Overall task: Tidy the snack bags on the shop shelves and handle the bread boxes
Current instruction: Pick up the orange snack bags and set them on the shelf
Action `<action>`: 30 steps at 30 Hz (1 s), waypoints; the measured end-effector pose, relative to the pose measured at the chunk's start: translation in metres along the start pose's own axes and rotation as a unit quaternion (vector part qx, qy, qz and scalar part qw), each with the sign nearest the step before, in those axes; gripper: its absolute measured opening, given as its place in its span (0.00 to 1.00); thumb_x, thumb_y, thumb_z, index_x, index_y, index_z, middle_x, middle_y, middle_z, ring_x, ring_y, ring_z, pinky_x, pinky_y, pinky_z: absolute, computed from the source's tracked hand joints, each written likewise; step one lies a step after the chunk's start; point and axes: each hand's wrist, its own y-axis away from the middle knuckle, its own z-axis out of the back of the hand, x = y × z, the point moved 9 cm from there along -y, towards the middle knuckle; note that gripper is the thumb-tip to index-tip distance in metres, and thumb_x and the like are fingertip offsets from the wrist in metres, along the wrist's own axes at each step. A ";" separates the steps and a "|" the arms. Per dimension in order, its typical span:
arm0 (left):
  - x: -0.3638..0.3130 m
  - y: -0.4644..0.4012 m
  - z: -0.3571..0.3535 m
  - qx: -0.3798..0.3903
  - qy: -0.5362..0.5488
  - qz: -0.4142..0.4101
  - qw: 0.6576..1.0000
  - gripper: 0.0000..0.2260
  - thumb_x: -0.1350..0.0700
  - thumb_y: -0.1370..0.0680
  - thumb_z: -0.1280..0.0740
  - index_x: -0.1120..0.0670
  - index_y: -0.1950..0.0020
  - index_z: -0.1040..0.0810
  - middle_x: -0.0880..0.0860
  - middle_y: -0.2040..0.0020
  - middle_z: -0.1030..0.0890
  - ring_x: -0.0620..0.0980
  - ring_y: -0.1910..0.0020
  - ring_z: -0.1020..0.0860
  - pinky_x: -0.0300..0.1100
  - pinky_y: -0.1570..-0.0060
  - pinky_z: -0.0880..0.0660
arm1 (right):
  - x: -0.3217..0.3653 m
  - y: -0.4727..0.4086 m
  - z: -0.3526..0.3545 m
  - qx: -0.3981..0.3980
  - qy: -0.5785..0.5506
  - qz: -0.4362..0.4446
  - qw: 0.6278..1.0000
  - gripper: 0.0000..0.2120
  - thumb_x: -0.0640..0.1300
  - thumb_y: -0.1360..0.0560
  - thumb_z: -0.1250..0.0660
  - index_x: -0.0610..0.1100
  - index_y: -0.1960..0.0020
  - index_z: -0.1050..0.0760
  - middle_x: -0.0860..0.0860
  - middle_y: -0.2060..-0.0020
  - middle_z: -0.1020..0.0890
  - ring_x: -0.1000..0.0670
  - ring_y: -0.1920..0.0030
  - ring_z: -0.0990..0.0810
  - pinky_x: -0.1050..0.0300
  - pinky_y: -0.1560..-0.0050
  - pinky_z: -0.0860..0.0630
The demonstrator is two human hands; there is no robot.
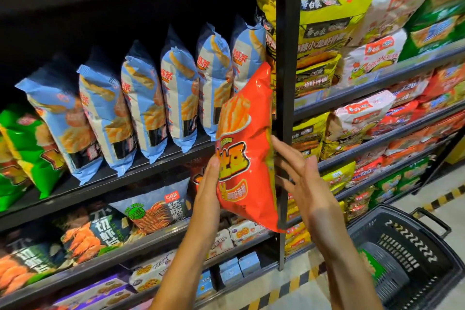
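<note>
Orange snack bag (247,148): glossy plastic film, crinkled, with bright highlights. Blue bags (141,100) on the left shelf: softer sheen, creased film. Yellow bags (324,33) at right: glossy film. Shelf frame (286,70): black, matt, metal by the look of it. Basket (412,257), near right: dark perforated plastic, dull finish. Floor (289,287): pale, smooth, faintly reflective.

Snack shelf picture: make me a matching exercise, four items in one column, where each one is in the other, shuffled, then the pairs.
Items
1. orange snack bag
2. blue bags
3. black basket
4. green bag

Places
A. on the floor, lower right
B. far left of the blue bags' shelf
C. between the left hand and right hand
D. standing in a row on the shelf

Pairs: 1-C, 2-D, 3-A, 4-B
</note>
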 end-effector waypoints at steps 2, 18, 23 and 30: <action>0.004 -0.001 0.002 -0.009 0.005 0.016 1.000 0.31 0.32 0.30 0.36 0.46 0.31 0.22 0.49 0.38 0.15 0.50 0.38 0.17 0.60 0.32 0.26 | 0.003 0.001 -0.005 0.014 0.007 0.005 1.000 0.28 0.65 0.19 0.54 0.60 0.26 0.27 0.59 0.25 0.28 0.54 0.23 0.32 0.39 0.23 0.36; -0.022 0.016 -0.033 0.156 -0.120 -0.132 0.972 0.43 0.30 0.27 0.32 0.41 0.18 0.47 0.31 0.27 0.30 0.35 0.29 0.28 0.34 0.40 0.24 | 0.001 0.009 0.036 -0.099 -0.069 -0.047 0.992 0.14 0.46 0.19 0.35 0.50 0.35 0.21 0.48 0.43 0.13 0.46 0.44 0.13 0.54 0.51 0.16; -0.019 0.025 -0.042 0.207 -0.151 -0.160 0.953 0.39 0.40 0.24 0.27 0.34 0.19 0.45 0.38 0.21 0.38 0.49 0.28 0.25 0.45 0.36 0.22 | -0.007 0.013 0.050 -0.105 -0.050 -0.079 0.990 0.13 0.48 0.17 0.38 0.46 0.37 0.20 0.44 0.46 0.12 0.43 0.50 0.12 0.55 0.57 0.16; -0.030 0.022 -0.040 0.143 -0.162 -0.188 0.958 0.17 0.55 0.18 0.36 0.48 0.29 0.22 0.42 0.20 0.37 0.37 0.23 0.35 0.31 0.39 0.26 | 0.001 0.023 0.062 -0.144 -0.031 -0.010 0.989 0.26 0.68 0.22 0.35 0.63 0.26 0.28 0.58 0.27 0.24 0.50 0.27 0.25 0.39 0.29 0.26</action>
